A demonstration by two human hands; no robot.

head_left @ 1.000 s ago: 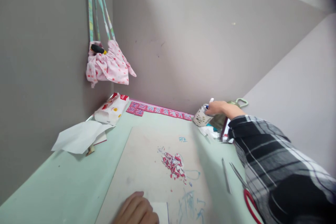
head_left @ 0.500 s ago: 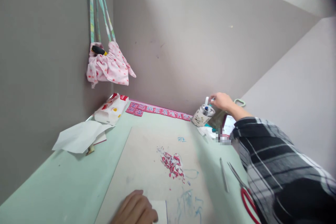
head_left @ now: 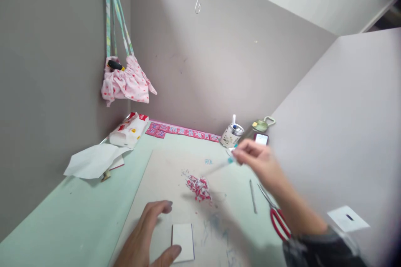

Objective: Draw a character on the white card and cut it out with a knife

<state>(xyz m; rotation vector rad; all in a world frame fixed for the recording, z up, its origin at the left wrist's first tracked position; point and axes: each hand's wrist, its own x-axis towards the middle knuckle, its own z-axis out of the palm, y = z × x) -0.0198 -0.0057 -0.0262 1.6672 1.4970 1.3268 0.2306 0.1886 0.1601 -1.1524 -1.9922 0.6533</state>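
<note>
The right hand (head_left: 255, 160) hangs over the grey board (head_left: 175, 192) on the bench (head_left: 78, 212), its fingers pinched on a thin blurred pen (head_left: 219, 167) above the red paper scraps (head_left: 198, 186); scissors (head_left: 275, 215) lie just beside it. The left hand (head_left: 147, 238) rests on the board, fingers spread wide, thumb touching a small white card (head_left: 183, 242).

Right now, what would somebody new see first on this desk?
Probably the heap of red and white paper scraps in the middle of the grey board. Just above it the right hand holds a blurred pen, and a pink spotted bag hangs in the left corner.
</note>
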